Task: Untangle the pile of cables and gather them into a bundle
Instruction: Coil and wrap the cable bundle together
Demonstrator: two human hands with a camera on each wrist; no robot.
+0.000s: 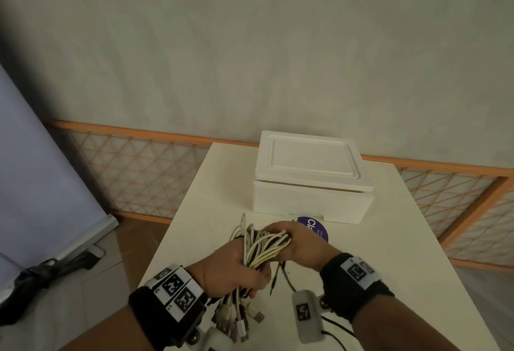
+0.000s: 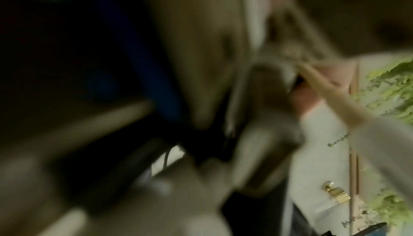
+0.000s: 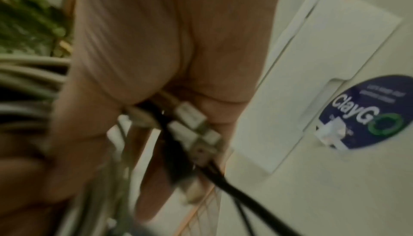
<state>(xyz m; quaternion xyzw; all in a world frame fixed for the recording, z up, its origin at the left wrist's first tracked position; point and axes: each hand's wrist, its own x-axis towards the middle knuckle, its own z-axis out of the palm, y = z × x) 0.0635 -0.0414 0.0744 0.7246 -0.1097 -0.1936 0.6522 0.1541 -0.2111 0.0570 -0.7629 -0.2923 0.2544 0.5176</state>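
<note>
A bundle of white, pale yellow and black cables (image 1: 261, 247) is held above the white table (image 1: 389, 239) near its front. My left hand (image 1: 236, 272) grips the bundle's lower part, and several plug ends (image 1: 236, 320) hang below that fist. My right hand (image 1: 294, 242) curls round the looped upper part of the same bundle. In the right wrist view the palm closes over white connectors (image 3: 192, 116) and black leads (image 3: 234, 190). The left wrist view is blurred; only pale cable strands (image 2: 324, 87) show.
A closed white foam box (image 1: 311, 175) stands at the back of the table. A round purple sticker (image 1: 317, 225) lies just in front of it, behind my right hand. An orange lattice panel (image 1: 139, 172) leans along the wall. Dark straps (image 1: 55, 267) lie on the floor at the left.
</note>
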